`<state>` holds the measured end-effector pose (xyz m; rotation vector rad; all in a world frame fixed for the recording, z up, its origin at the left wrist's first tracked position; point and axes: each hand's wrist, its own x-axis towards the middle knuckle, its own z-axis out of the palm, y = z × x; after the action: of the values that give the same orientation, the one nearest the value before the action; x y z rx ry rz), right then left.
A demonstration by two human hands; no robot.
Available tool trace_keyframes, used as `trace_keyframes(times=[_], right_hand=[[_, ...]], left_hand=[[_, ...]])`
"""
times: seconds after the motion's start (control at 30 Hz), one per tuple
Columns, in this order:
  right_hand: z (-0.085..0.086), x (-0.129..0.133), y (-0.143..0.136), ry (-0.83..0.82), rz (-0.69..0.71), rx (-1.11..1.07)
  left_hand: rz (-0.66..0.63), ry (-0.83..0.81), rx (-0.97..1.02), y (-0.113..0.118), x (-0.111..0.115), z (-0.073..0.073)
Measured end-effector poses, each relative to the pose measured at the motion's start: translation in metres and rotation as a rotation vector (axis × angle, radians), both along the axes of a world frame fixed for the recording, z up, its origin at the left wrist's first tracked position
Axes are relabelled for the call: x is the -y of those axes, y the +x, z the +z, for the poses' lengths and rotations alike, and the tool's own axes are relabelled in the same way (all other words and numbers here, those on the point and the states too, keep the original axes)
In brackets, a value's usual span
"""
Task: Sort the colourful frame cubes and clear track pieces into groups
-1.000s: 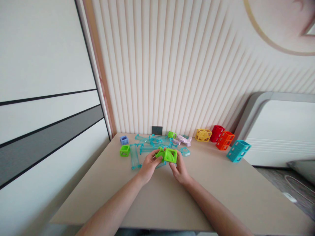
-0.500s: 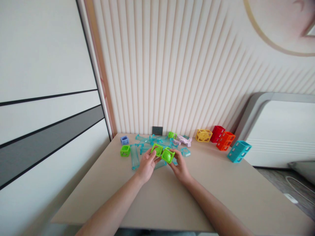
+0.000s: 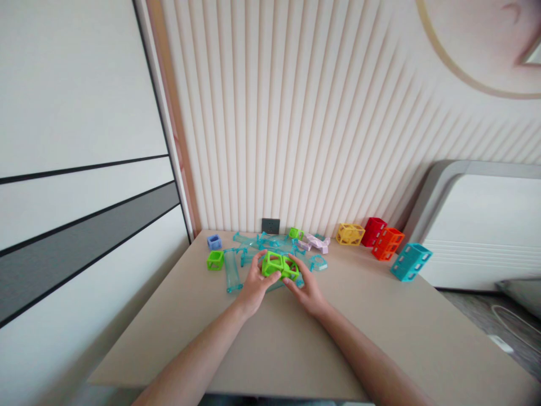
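Near the middle of the table, my left hand [image 3: 253, 286] is closed around a green open-frame cube block [image 3: 273, 263]. My right hand [image 3: 310, 290] grips a second green cube block [image 3: 291, 268] by its right side. The two blocks are side by side and touch; whether they are locked together I cannot tell. Both are held above several clear blue track pieces [image 3: 232, 270], which lie scattered beneath and behind my hands. Further left on the table stands a loose green cube block [image 3: 215, 260], and another small green block [image 3: 296, 233] is at the back.
On the beige table [image 3: 270, 349] a blue-violet cube [image 3: 214, 242] sits at the back left. Pale pink pieces [image 3: 316, 243] lie behind my right hand. Toward the right stand yellow [image 3: 350, 233], red [image 3: 373, 232], orange [image 3: 387, 244] and teal block stacks [image 3: 411, 262]. A ribbed wall [image 3: 270, 113] rises behind.
Both green blocks have been turned in my hands and brought together from a slightly tilted, corner-to-corner pose. The pieces on the table have not moved.
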<state>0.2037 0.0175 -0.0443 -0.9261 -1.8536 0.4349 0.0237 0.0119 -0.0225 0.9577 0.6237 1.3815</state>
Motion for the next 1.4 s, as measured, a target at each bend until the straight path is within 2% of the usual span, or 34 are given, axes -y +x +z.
trace_keyframes(times=[0.1,0.27,0.43,0.93,1.4], right_hand=[[0.001,0.000,-0.001,0.057,0.005,0.015],[0.003,0.003,0.001,0.098,0.007,0.054],[0.007,0.006,0.003,0.098,0.062,0.145],[0.009,0.008,0.004,0.082,0.082,0.149],[0.011,0.009,0.004,0.117,0.087,0.139]], left_hand=[[-0.033,0.040,-0.149,-0.001,-0.001,-0.002],[0.101,0.153,-0.317,-0.008,-0.002,-0.002],[0.045,0.240,-0.495,-0.015,-0.002,0.001],[-0.035,0.211,-0.442,-0.014,0.003,0.006],[0.000,0.271,-0.442,-0.012,0.001,0.000]])
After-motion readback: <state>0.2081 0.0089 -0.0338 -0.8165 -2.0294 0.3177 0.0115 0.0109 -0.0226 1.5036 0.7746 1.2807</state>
